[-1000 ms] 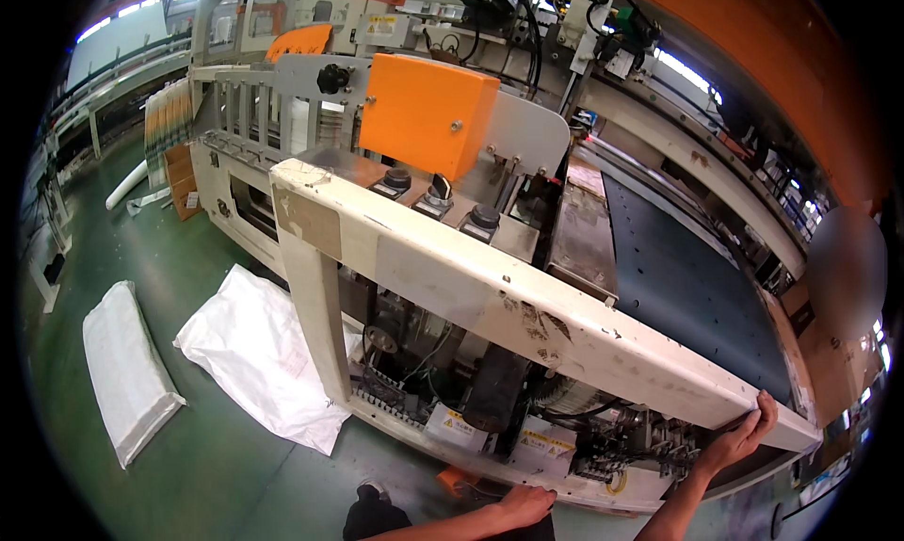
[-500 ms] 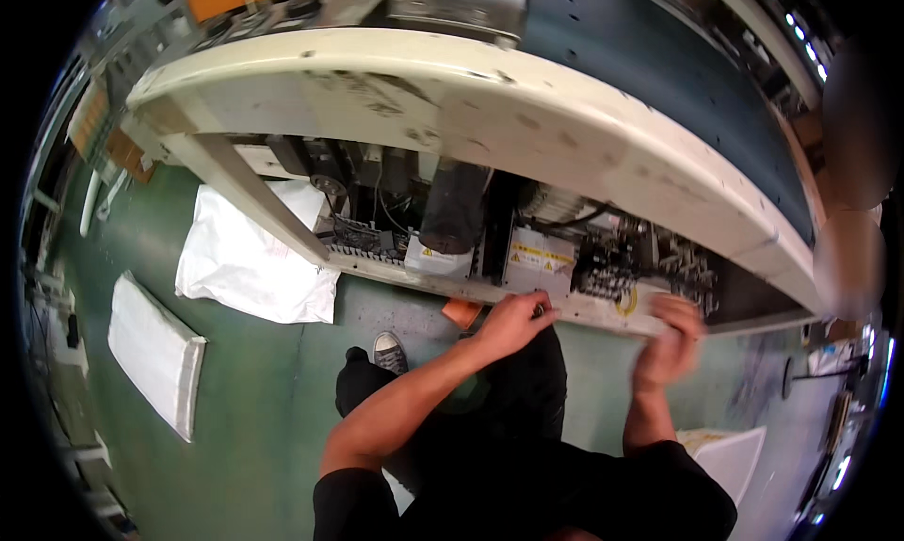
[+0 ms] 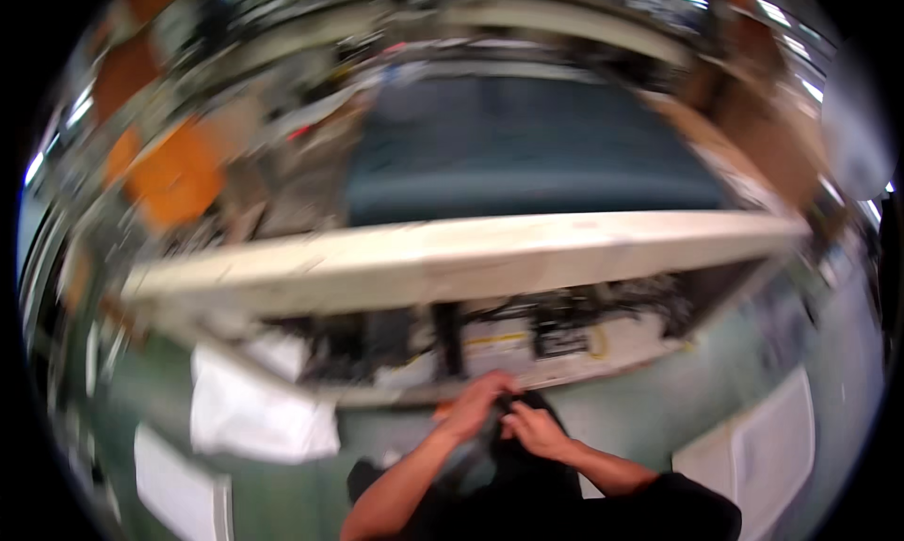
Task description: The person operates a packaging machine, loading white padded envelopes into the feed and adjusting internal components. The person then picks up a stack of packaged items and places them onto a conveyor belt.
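My left hand [image 3: 478, 402] and my right hand [image 3: 537, 431] meet in front of my dark-clothed knee, just below the cream machine frame's lower rail. The left fingers are closed around something small and dark, too blurred to name. Curled in beside them, the right fingers also look closed at the same spot; what they grip is hidden. Behind the hands is the machine's open lower bay, with a grey box with a yellow label strip [image 3: 496, 349], dark wiring and a yellow loop of cable [image 3: 599, 341].
A cream frame beam [image 3: 452, 258] crosses above the bay, below a dark flat belt [image 3: 527, 145]. A white sack [image 3: 254, 414] and a white slab [image 3: 179, 484] lie on the green floor at left. White panels [image 3: 772, 456] stand at right. An orange object [image 3: 176, 172] is at the far left.
My right hand has come in from the right to meet my left hand. The view has tilted up, showing more of the belt and the room behind, and everything is blurred.
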Motion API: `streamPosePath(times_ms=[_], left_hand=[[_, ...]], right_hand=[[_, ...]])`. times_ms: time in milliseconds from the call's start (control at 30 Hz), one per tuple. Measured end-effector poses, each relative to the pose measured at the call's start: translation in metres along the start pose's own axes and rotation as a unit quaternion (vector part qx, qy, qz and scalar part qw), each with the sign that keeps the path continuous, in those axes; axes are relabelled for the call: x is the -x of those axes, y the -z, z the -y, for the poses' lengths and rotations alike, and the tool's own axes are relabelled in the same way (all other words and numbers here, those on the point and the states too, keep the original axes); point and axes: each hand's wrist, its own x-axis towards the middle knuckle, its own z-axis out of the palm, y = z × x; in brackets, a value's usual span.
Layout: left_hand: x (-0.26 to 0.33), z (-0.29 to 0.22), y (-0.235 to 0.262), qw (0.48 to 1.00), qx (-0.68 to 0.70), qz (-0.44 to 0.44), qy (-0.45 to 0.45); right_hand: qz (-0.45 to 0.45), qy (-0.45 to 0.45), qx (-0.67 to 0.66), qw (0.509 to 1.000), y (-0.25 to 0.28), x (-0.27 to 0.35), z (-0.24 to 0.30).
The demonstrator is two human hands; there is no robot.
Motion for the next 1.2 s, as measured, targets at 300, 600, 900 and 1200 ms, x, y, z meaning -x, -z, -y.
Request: streamPosePath(times_ms=[300,600,900,1200], left_hand=[[0.000,0.021,0.048,0.986,-0.117,-0.112,0.043],[-0.013,0.046,0.048,0.967,-0.213,-0.101,0.096],[-0.013,0.057,0.064,0.953,-0.229,-0.162,0.113],[0.000,0.054,0.072,0.942,-0.266,-0.171,0.115]], right_hand=[[-0.250,0.236,0.358,0.868,0.277,0.061,0.156],[-0.352,0.254,0.450,0.780,0.494,-0.026,0.183],[-0.275,-0.002,0.419,0.865,0.641,-0.114,0.043],[-0.358,-0.094,0.396,0.841,0.579,-0.094,0.085]])
